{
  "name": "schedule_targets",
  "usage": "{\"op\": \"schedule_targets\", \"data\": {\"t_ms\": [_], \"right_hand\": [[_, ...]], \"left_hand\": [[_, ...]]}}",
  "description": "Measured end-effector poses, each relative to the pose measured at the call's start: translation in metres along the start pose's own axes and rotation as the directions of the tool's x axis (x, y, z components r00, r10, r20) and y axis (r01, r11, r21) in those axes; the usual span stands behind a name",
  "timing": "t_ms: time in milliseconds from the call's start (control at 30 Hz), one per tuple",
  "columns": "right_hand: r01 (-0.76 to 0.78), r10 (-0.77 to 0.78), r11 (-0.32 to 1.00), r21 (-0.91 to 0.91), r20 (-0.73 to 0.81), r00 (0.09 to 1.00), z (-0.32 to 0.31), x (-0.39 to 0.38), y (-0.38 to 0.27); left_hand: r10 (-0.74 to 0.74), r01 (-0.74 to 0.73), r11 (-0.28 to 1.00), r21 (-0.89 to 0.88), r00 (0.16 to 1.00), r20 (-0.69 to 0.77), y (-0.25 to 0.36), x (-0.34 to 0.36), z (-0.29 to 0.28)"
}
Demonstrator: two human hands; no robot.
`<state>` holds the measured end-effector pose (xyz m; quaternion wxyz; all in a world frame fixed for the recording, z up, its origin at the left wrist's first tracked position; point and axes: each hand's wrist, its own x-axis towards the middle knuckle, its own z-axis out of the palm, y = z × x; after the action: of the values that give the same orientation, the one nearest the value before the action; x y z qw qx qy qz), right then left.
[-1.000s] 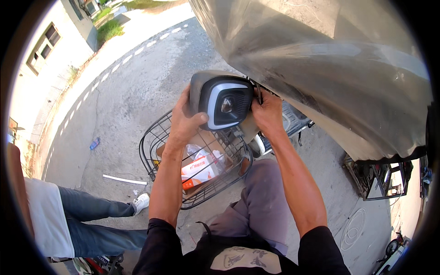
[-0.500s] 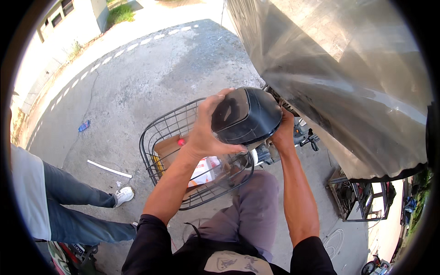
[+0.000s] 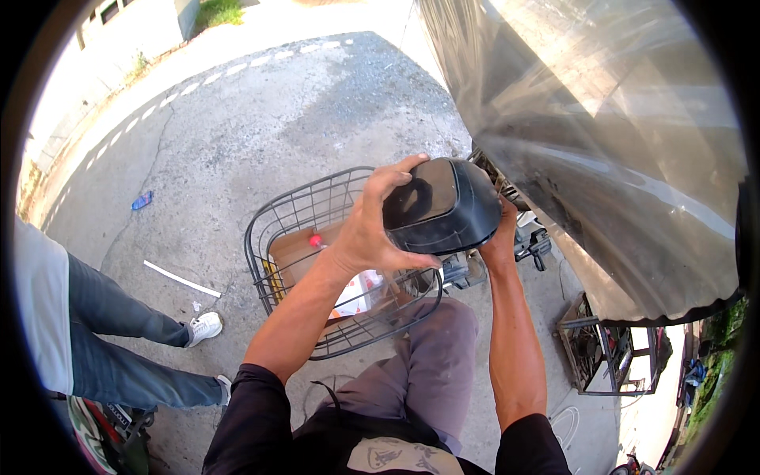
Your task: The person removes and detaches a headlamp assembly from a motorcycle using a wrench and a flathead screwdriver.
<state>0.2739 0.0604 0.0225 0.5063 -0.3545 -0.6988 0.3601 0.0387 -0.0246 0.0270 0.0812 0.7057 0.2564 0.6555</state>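
Above the wire basket, I hold up a bulky black piece shaped like a scooter seat, with a smooth glossy panel on its left face. My left hand clasps that left side, fingers over the top edge and thumb along the bottom. On the far right side my right hand grips the same seat; most of its fingers are hidden behind it. Inside the basket lie a brown cardboard box, a white package and a small red round thing.
Grey, shiny plastic sheeting hangs close on the right. Beneath it show parts of a vehicle with a black handle. A metal-framed rack stands at lower right. Another person in jeans stands at left, near a white strip on the concrete.
Both hands and the seat have shifted slightly right and down in the picture. The grip looks the same, and the whole view has moved a little.
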Motion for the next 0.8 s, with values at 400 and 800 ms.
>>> {"op": "schedule_targets", "data": {"t_ms": [400, 800], "right_hand": [[-0.158, 0.155, 0.982, -0.103, -0.033, 0.987, 0.008, 0.004, 0.01], [-0.025, 0.049, 0.88, -0.475, 0.037, 0.998, 0.017, 0.011, -0.017]], "left_hand": [[-0.748, 0.682, 0.64, -0.354, 0.658, -0.085, -0.007, 0.0, -0.012], [-0.892, 0.68, 0.317, -0.661, 0.45, 0.035, -0.025, -0.003, -0.013]]}}
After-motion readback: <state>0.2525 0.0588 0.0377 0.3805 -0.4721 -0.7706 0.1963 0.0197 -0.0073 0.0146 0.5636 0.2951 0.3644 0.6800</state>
